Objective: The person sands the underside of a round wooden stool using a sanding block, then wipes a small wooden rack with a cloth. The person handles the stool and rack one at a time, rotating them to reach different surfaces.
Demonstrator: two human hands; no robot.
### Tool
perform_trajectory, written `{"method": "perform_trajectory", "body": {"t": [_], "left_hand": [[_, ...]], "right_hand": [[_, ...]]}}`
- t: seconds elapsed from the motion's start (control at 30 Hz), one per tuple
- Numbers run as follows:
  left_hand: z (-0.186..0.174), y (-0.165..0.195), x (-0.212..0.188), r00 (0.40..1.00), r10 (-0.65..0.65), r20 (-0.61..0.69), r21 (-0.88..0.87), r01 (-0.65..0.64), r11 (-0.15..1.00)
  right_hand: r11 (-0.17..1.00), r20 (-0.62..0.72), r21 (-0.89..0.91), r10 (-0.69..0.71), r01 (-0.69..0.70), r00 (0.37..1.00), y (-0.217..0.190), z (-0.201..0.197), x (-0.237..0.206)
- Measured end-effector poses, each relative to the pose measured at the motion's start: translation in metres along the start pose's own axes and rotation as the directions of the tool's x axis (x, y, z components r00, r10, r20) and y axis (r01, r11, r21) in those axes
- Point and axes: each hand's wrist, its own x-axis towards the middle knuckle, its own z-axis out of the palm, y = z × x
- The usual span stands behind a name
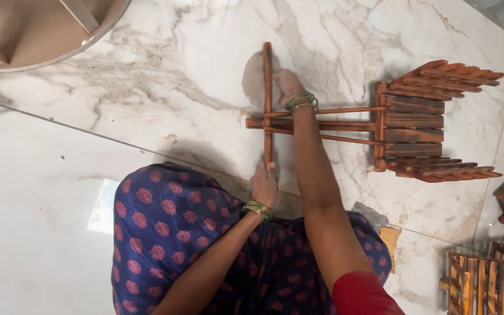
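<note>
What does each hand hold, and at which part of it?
The left hand grips the near end of the upright bar of the wooden rack. The right hand presses a grey cloth near the bar's far end.

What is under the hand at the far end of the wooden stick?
A grey cloth lies under the right hand, pressed against the wooden stick on the marble floor. The covered part of the cloth cannot be seen.

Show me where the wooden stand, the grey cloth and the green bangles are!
wooden stand (pixel 410 119): head view, on a middle slat of its basket end.
grey cloth (pixel 253 79): head view, on its left part.
green bangles (pixel 301 101): head view, on the right wrist's stack.
</note>
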Motion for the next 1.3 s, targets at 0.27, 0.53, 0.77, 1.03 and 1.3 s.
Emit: {"method": "perform_trajectory", "body": {"t": [0.27,0.53,0.77,1.03,1.3], "left_hand": [[0.002,0.013,0.002,0.999,-0.018,0.048,-0.097,0.023,0.995],[0.005,0.001,0.000,0.998,0.062,-0.010,-0.038,-0.063,0.997],[0.007,-0.005,0.006,0.999,0.035,0.025,-0.110,-0.032,0.993],[-0.014,0.020,0.016,0.988,0.001,0.157,-0.383,0.060,0.922],[-0.026,0.009,0.032,0.760,0.360,0.541,-0.836,0.438,0.330]], "right_hand": [[0.875,-0.136,0.471,-0.048,0.107,0.990,-0.032,0.007,0.030],[0.393,-0.232,-0.559,-0.920,0.730,0.317,-0.069,-0.033,0.019],[-0.055,0.542,-0.736,-0.644,0.675,0.540,0.007,-0.032,-0.069],[-0.075,0.316,-0.688,-0.926,0.721,0.205,-0.017,-0.081,-0.122],[0.186,0.333,-0.730,-0.743,0.658,0.580,0.132,-0.073,-0.232]]}}
